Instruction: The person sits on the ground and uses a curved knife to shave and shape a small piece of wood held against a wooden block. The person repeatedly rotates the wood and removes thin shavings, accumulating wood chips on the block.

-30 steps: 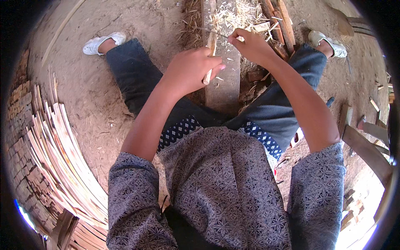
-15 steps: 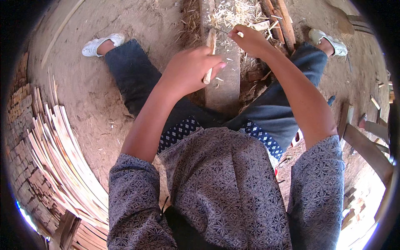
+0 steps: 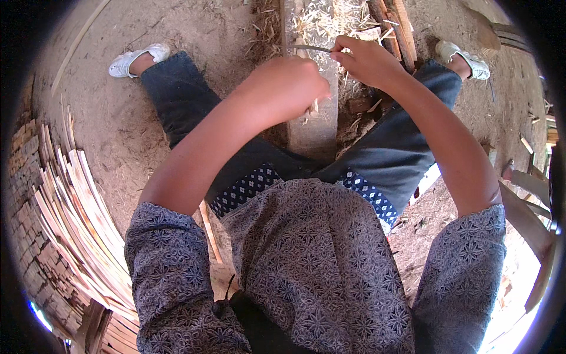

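Note:
My left hand [image 3: 286, 85] is closed around a short pale wooden stick [image 3: 313, 108], its fingers mostly turned out of sight. Only small bits of that stick show, at the hand's lower right side and just beyond it. Opposite, my right hand [image 3: 370, 64] grips a thin knife [image 3: 311, 48] by its near end, the handle hidden in the fingers. The knife's dark, narrow blade points left and crosses just above the stick's far end; whether they touch I cannot tell. Beneath both hands runs a wooden plank [image 3: 312, 137] between my legs.
Wood shavings [image 3: 330, 22] cover the plank's far part and the ground beside it. Split wood pieces [image 3: 402, 32] lie right of it. Long pale strips [image 3: 88, 206] and stacked blocks [image 3: 26, 177] are at the left. Curved wooden furniture parts [image 3: 527, 203] stand at the right.
My left hand has moved away from my body and turned, covering most of the stick. The right hand has shifted slightly right and nearer, and more of the blade shows.

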`<state>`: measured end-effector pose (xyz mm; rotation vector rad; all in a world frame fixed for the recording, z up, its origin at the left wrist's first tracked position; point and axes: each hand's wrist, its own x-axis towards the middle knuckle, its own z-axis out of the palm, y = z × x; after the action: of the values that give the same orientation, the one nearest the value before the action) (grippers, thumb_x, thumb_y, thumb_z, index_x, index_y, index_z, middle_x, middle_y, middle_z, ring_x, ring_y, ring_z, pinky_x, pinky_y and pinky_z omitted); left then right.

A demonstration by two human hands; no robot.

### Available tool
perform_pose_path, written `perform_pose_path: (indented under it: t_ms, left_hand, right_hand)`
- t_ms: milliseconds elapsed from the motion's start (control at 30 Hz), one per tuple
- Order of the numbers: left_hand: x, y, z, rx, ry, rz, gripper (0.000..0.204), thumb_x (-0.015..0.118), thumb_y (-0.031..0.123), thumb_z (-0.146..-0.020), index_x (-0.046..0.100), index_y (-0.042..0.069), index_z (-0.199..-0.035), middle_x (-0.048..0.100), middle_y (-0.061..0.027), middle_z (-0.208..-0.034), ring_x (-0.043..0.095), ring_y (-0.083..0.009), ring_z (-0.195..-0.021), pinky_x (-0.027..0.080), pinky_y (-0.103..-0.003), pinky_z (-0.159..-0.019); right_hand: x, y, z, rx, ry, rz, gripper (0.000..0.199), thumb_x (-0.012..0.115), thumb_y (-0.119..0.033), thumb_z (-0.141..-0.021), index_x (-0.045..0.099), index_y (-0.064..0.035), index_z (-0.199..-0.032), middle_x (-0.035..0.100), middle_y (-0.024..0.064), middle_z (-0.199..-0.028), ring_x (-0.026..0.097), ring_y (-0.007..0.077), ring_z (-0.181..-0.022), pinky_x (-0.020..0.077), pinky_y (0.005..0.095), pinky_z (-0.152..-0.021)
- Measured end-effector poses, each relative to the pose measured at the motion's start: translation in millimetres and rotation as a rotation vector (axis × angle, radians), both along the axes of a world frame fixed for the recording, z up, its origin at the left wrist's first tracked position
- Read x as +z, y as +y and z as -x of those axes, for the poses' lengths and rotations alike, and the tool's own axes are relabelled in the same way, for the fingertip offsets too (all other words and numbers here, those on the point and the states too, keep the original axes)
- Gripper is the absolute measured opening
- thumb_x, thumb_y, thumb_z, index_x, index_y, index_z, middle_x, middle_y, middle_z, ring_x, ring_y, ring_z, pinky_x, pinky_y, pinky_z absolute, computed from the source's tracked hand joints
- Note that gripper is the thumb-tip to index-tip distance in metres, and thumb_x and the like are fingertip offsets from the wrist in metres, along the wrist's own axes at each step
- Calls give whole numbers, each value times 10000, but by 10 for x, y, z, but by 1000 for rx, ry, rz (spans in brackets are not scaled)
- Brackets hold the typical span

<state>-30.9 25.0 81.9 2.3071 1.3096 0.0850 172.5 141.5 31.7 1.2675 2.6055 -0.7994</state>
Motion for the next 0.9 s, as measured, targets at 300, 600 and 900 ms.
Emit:
perform_pose_path:
  t_ms: [300, 600, 900]
  left_hand:
    - [69, -47, 22, 7, 26, -11, 180, 660, 249, -933, 728, 84, -910, 677, -188, -922, 698, -398, -931, 555, -512, -817]
    - [-10, -161, 107, -36, 77, -22, 224, 659, 288, -937, 714, 79, -881, 666, -190, -951, 691, -403, -954, 555, -513, -826]
    - [-6, -75, 68, -62, 71, -6, 213, 661, 267, -934, 721, 65, -898, 675, -211, -938, 695, -413, -942, 552, -520, -822]
  right_hand:
    - [-333, 149, 18, -230, -22, 178, 378, 552, -492, -1038, 640, -155, -1185, 673, 119, -731, 706, 279, -735, 539, 452, -748]
    - [-61, -173, -62, -54, 125, 18, 334, 588, -435, -1022, 656, -128, -1136, 666, 176, -747, 663, 318, -699, 499, 471, -693]
    - [-100, -159, 370, -59, -54, -44, 385, 515, -490, -1030, 639, -187, -1233, 740, 185, -1047, 711, 397, -1005, 538, 531, -879]
